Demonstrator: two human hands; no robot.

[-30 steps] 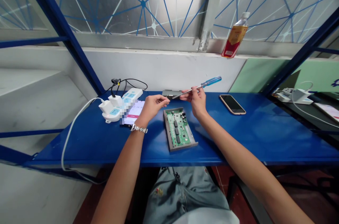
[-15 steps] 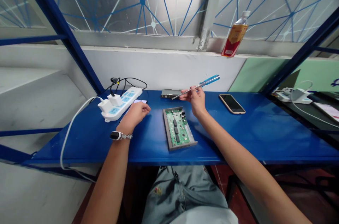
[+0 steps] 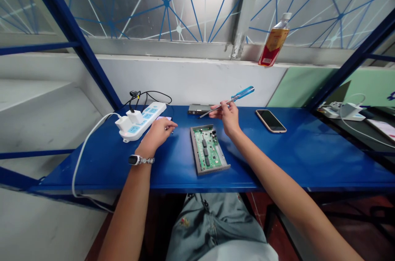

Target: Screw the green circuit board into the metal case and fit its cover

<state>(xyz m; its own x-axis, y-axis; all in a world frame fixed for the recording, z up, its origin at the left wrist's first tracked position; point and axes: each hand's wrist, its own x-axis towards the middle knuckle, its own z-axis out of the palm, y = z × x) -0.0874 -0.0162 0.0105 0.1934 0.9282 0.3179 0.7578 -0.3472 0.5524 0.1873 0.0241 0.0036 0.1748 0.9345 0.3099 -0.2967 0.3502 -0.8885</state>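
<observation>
My right hand (image 3: 230, 118) pinches the metal shaft of a screwdriver (image 3: 242, 93); its clear blue handle points up to the right, and the tip slants down to the left. Below the tip lies an open metal case with a green circuit board (image 3: 210, 148), flat on the blue desk. My left hand (image 3: 159, 131), with a watch on its wrist, is closed left of the case. A tiny dark, shiny bit shows at its fingertips, too small to name. Partly behind that hand lies a phone with a lit screen (image 3: 164, 118).
A white power strip (image 3: 143, 123) with plugs and cables lies at the left. Against the wall sits a flat grey metal cover (image 3: 197, 109). A dark-screened phone (image 3: 270, 121) lies to the right. A drink bottle (image 3: 274, 41) stands on the sill. Blue frame posts (image 3: 74, 43) flank the desk.
My left hand has turned slightly and shifted a little right, showing the tiny bit at its fingertips. The screwdriver has moved slightly left and down. The circuit board stays put.
</observation>
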